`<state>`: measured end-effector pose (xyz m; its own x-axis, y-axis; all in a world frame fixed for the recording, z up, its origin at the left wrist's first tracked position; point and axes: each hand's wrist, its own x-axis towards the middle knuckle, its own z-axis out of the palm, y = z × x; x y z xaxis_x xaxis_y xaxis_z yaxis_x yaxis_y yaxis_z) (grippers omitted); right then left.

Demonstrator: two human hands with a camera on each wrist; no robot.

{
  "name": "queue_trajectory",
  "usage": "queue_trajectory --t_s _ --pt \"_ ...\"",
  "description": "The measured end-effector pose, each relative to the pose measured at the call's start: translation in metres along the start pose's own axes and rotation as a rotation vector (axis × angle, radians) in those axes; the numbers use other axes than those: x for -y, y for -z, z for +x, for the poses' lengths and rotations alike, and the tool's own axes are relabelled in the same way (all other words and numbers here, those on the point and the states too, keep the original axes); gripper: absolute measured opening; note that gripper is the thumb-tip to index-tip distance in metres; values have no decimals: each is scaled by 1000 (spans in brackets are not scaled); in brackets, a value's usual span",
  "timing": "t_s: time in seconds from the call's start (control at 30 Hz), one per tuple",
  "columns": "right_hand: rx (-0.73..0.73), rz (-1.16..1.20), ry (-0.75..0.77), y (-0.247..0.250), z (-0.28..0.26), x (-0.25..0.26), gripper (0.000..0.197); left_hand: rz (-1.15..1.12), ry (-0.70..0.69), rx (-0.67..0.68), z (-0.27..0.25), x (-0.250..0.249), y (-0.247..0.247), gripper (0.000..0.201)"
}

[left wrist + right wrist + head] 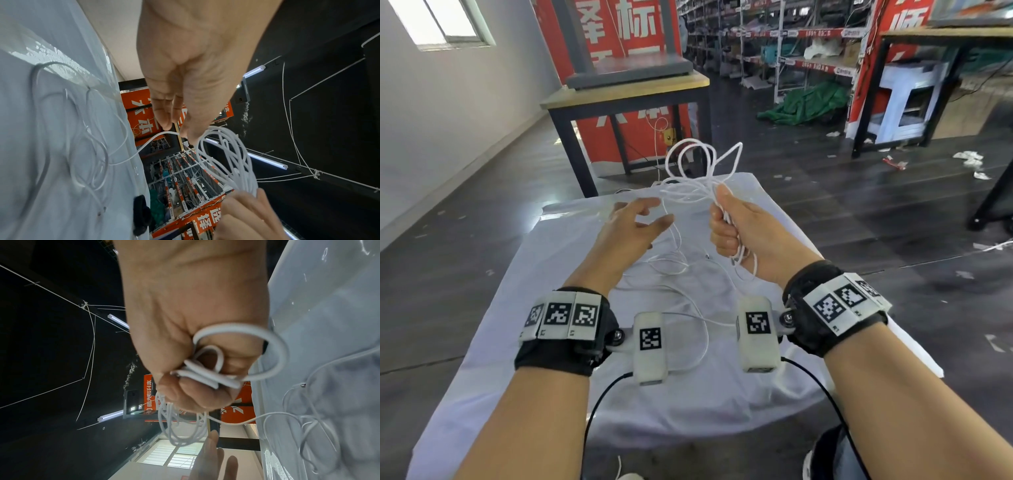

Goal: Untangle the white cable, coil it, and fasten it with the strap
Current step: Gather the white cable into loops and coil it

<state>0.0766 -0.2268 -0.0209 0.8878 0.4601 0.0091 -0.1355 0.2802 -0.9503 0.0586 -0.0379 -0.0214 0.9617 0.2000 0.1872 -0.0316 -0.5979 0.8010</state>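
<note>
The right hand (736, 226) squeezes the light, floppy cable (698, 164) loops (slippery, probably); left hand (630, 229) beside it, fingers spread.

— Where can your left hand (631, 226) pass?
— Through the gap toward your right hand (736, 226), but one cable (690, 161) strand crosses it.
— And lower down?
— Loose loops litter the cloth (524, 308) between your wrists; the near edge lies bare.

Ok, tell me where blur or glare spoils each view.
Head view: sharp, edges bowed by the wide lens. Left wrist view: glare streaks the white tablecloth; thin white cable loops slightly smeared. Right wrist view: left hand blurred, dark ceiling noisy.
</note>
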Motion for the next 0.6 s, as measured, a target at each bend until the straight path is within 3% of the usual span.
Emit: queue_trajectory --t_s 0.1,0.17,0.3,0.4,0.53,0.6 --pt "79 -35 -20 -2 -3 0 41 -32 -14 -99 1 2 2 21" --pt "112 -50 -37 -3 -4 0 42 -66 -39 -151 2 2 4 34" --pt "155 -73 -62 -3 -6 0 42 111 -217 33 -3 -2 3 60" --pt "183 -71 -51 -1 -7 2 42 256 -193 41 -2 -2 -3 45" --pt "184 -74 -23 0 -7 3 42 279 -93 -35 2 2 2 26" --pt "132 -78 -6 2 -5 2 42 185 -71 -119 3 2 8 21"
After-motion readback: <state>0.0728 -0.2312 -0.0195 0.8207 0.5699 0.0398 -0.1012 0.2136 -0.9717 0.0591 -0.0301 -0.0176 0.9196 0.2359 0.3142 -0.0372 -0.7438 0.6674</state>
